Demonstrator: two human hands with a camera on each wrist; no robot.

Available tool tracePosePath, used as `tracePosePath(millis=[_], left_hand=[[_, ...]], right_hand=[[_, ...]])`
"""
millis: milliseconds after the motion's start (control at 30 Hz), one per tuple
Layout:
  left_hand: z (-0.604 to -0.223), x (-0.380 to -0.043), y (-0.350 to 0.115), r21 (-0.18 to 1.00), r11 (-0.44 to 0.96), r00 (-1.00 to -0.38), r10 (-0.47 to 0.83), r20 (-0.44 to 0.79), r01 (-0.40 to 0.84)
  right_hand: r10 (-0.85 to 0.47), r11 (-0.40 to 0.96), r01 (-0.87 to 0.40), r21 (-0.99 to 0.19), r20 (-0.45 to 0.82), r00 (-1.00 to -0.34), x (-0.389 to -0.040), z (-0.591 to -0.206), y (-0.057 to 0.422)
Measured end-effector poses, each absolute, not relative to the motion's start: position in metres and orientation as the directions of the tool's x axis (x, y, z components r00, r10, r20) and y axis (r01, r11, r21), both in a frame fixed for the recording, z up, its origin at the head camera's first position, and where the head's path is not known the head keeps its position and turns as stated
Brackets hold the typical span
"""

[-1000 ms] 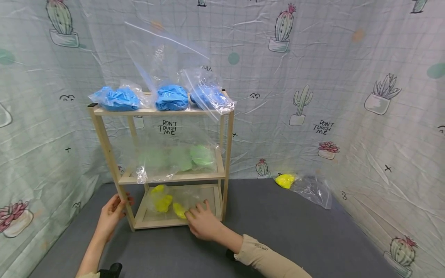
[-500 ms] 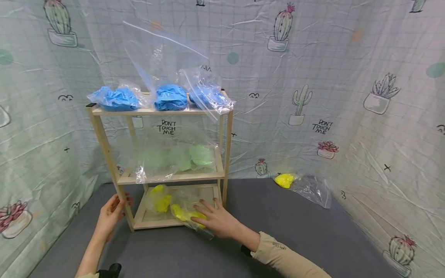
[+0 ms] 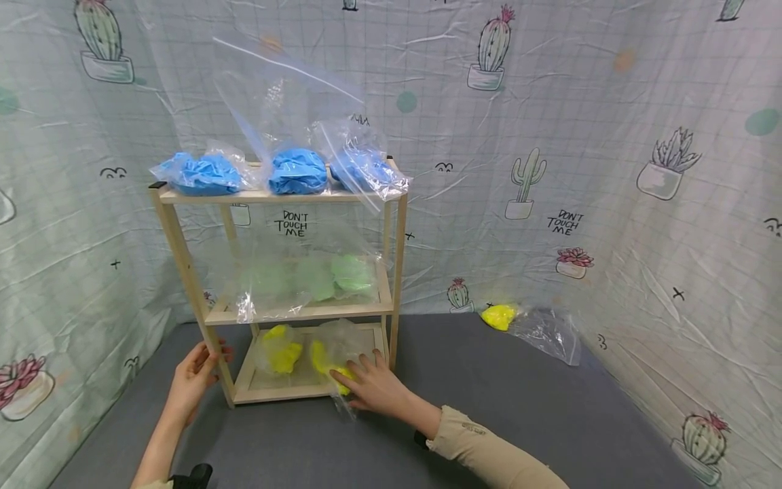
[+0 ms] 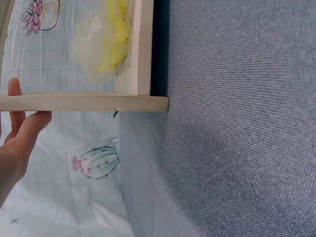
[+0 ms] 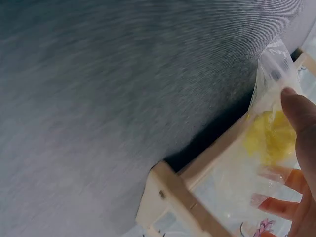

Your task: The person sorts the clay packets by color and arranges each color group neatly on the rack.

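Observation:
A small wooden shelf rack [image 3: 305, 312] stands on the grey surface. My left hand [image 3: 194, 377] grips its front left post [image 4: 84, 102], thumb on one side and fingers on the other. On the bottom shelf lie two clear bags with crumpled yellow contents: a left bag [image 3: 282, 353] and a right bag [image 3: 326, 356]. Over the right bag's near side my right hand [image 3: 379, 390] reaches with fingers spread, touching it. In the right wrist view, clear film covers some fingertips, and the thumb lies beside the yellow bag [image 5: 271, 136]. Part of that bag's end hangs past the shelf's front edge.
Blue-filled clear bags [image 3: 297, 171] sit along the top shelf. Green-filled bags [image 3: 351, 273] lie on the middle shelf, their plastic draping over its front. Another yellow bag [image 3: 499, 317] lies on the grey surface at right. A cactus-print curtain [image 3: 464, 224] surrounds the area.
The right hand first moved right, drawing the right yellow bag's end over the front edge, then moved slightly back left with the bag. The left hand stays on the post.

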State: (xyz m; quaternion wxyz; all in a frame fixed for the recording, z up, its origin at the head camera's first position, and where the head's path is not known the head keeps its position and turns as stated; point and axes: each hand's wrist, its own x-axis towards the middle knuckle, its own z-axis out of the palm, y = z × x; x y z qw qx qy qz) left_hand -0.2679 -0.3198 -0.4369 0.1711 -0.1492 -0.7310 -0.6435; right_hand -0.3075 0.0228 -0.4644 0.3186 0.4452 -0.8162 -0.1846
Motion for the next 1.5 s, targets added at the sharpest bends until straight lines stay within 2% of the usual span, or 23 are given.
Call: tracePosePath(millis=[100, 400, 967, 1333, 1500], left_hand=[[-0.436, -0.268, -0.32, 0.888, 0.125, -0.895, -0.001, 0.447, 0.443], [-0.436, -0.269, -0.32, 0.882, 0.127, -0.889, -0.002, 0.457, 0.453], [-0.435, -0.267, -0.319, 0.88, 0.119, -0.886, -0.006, 0.464, 0.46], [-0.436, -0.268, -0.319, 0.887, 0.166, -0.898, -0.018, 0.44, 0.431], [-0.437, -0.269, -0.319, 0.885, 0.177, -0.898, -0.019, 0.44, 0.43]], right_hand=[[-0.839, 0.544, -0.619, 0.566, 0.354, -0.414, -0.309, -0.464, 0.014], [-0.795, 0.599, -0.586, 0.545, 0.322, -0.514, -0.311, -0.464, -0.014], [-0.701, 0.7, -0.581, 0.416, 0.244, -0.67, -0.318, -0.464, -0.049], [-0.702, 0.704, -0.601, 0.38, 0.244, -0.669, -0.316, -0.464, -0.045], [-0.745, 0.666, -0.651, 0.364, 0.276, -0.608, -0.311, -0.459, -0.032]])
